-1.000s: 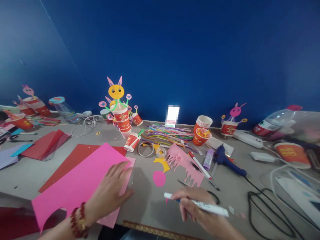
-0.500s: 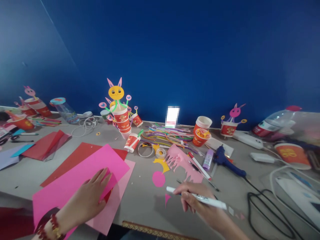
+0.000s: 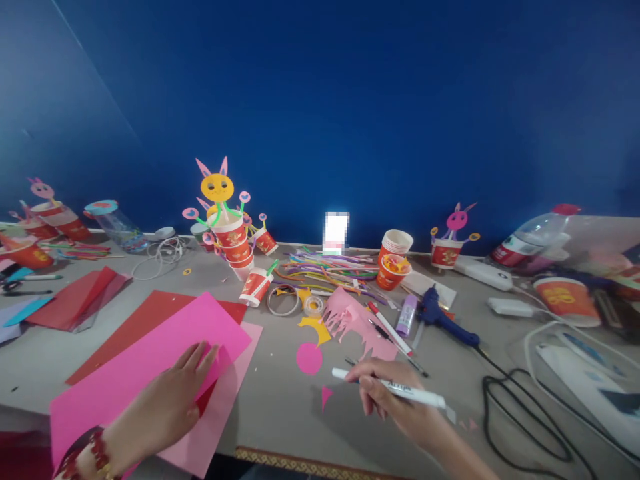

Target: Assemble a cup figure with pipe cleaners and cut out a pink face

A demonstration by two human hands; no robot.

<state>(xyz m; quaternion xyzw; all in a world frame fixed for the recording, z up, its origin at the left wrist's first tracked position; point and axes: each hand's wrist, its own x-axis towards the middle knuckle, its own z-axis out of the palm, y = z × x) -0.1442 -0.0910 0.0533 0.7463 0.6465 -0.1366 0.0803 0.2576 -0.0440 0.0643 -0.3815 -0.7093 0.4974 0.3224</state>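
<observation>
My left hand [image 3: 167, 400] lies with fingers spread on a bright pink sheet [image 3: 200, 327], which rests over red paper [image 3: 150, 307] and light pink paper [image 3: 235, 393]. In my right hand [image 3: 383, 393] is a white marker [image 3: 417, 395], gripped between thumb and fingers and pointing left. The marker is above the grey table [image 3: 280, 407]. A pink paper circle [image 3: 309, 359] lies between the two hands, with a small pink scrap [image 3: 327, 398] just below it. Behind my right hand is a cut light pink sheet [image 3: 357, 327] with pens on it.
A stack of decorated cups [image 3: 233, 233] stands at back left, near tape rolls [image 3: 283, 300]. Colored pipe cleaners [image 3: 330, 267] lie at the back. A blue glue gun [image 3: 447, 320], its black cord, a purple glue stick [image 3: 407, 315] and a plastic bottle [image 3: 535, 237] are on the right.
The whole view has shifted, so most things appear slightly farther left. My left hand still rests on the pink sheet, and my right hand still holds the marker.
</observation>
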